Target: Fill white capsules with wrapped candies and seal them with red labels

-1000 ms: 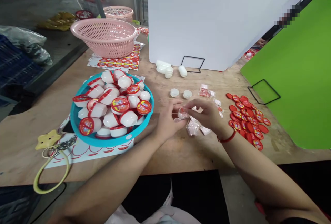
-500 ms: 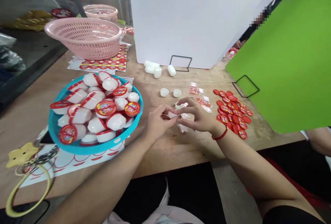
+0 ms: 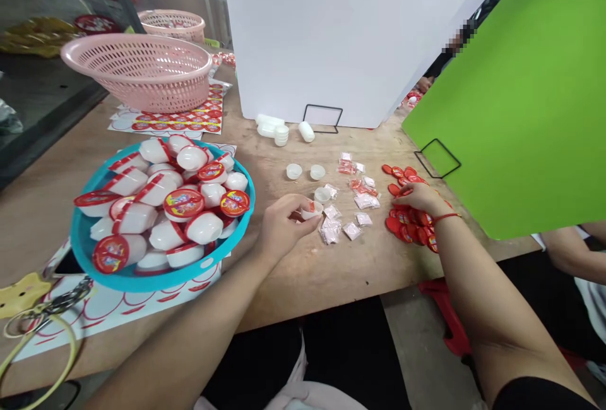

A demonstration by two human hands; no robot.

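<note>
My left hand (image 3: 286,223) pinches a small white plastic cup (image 3: 312,210) with a bit of red showing inside it. At the pile of round red lids (image 3: 411,217), some with printed stickers, my right hand (image 3: 421,200) has its fingertips closed down on a lid near the pile's left side. Behind my left hand stand two open white cups (image 3: 294,172), and a third cup (image 3: 322,194) is close to its fingers. Small clear sachets with pinkish contents (image 3: 330,231) lie between my hands, and red-and-white sachets (image 3: 362,187) sit farther back.
A blue basin (image 3: 163,282) of lidded white cups stands at left, with a pink basket (image 3: 142,75) behind it. Nested cups (image 3: 281,136) lie before a white board (image 3: 322,37). A green board (image 3: 511,113) stands at right. Keys (image 3: 45,315) lie front left.
My right hand has left the cup at my left hand and moved right to the red lids. My left hand still holds the cup. Sachets my hands hid before now show.
</note>
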